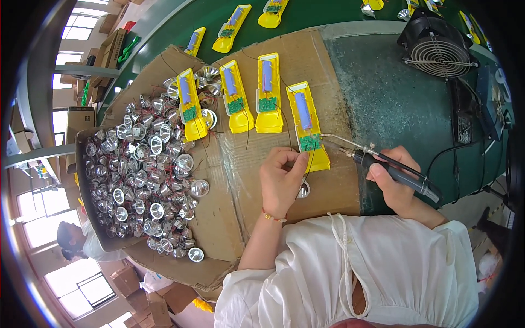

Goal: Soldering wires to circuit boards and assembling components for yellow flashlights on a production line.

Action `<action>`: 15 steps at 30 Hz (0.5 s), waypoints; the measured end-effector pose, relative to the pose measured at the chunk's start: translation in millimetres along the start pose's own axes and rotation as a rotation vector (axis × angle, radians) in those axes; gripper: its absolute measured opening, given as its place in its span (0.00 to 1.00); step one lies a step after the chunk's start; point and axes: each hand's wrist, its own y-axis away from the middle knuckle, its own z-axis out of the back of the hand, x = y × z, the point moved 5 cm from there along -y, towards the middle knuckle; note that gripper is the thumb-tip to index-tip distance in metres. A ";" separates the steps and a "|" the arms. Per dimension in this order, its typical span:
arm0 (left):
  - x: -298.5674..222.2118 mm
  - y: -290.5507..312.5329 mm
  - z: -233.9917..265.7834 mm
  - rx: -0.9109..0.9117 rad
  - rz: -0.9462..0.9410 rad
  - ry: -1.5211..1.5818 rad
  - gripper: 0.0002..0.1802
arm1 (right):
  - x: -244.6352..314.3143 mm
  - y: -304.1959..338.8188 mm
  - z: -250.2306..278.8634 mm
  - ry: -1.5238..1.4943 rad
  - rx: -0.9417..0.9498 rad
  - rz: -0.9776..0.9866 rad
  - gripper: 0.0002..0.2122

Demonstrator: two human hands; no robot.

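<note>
My right hand (397, 177) is wrapped round a soldering iron (391, 174) with a thin curved metal tube along it. Its tip reaches the green circuit board (310, 142) in a yellow plastic housing (318, 160). A purple cylindrical battery (303, 111) lies in that housing above the board. With thumb and fingertips pinched at the board's lower left edge, my left hand (281, 177) holds a thin dark wire (310, 164). A small silvery reflector cup (304, 189) lies just below these fingers, partly hidden by them.
Three similar yellow housings (268, 90) with batteries and boards stand in a row to the left. Many reflector cups (156, 145) fill a cardboard box at the left. Cardboard (339, 104) covers part of the green bench. A black fan (440, 54) stands at the far right; cables run below it.
</note>
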 end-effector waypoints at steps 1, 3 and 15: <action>0.8 -0.2 -0.1 -0.002 0.004 0.017 0.08 | 2.0 0.1 2.1 0.036 0.018 0.005 0.07; 2.3 0.8 2.2 -0.007 -0.005 0.004 0.08 | -3.2 1.3 2.3 -0.024 -0.003 -0.037 0.07; -28.8 -8.2 -11.6 0.102 -0.093 -0.412 0.08 | -23.3 -6.9 46.9 -0.070 -0.178 -0.001 0.06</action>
